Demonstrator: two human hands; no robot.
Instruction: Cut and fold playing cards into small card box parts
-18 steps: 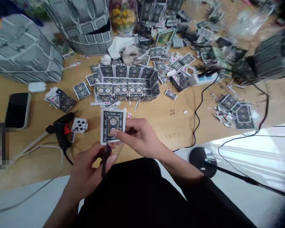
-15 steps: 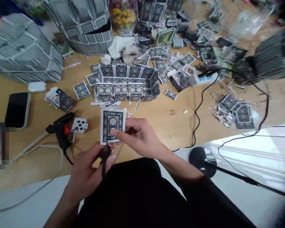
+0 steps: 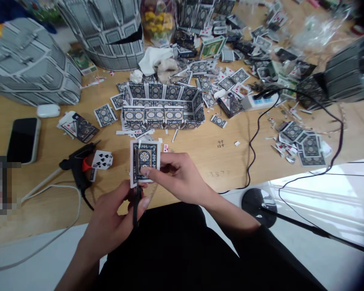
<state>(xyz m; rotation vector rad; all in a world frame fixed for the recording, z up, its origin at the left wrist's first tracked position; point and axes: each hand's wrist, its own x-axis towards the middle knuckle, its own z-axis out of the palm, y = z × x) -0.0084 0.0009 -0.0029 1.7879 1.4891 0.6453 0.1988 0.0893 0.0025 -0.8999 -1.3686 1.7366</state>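
My right hand (image 3: pixel 177 178) pinches a playing card (image 3: pixel 144 160) by its lower right edge, patterned back up, above the near edge of the wooden table (image 3: pixel 206 149). My left hand (image 3: pixel 112 220) sits just below it, closed around black scissors (image 3: pixel 136 204) whose blades meet the card's bottom edge. Beyond the card stands a low rectangular box built from cards (image 3: pixel 162 106).
A black glue gun (image 3: pixel 79 163) with a spade card (image 3: pixel 102 159) lies left of my hands, a phone (image 3: pixel 22 139) farther left. Large domed card structures (image 3: pixel 30 72) stand at the back left. Loose cards (image 3: pixel 303 143), black cables (image 3: pixel 251 137) and a power strip (image 3: pixel 257 101) cover the right.
The card has turned slightly and looks narrower, and the scissors have shifted a little under it. Both hands stay in place.
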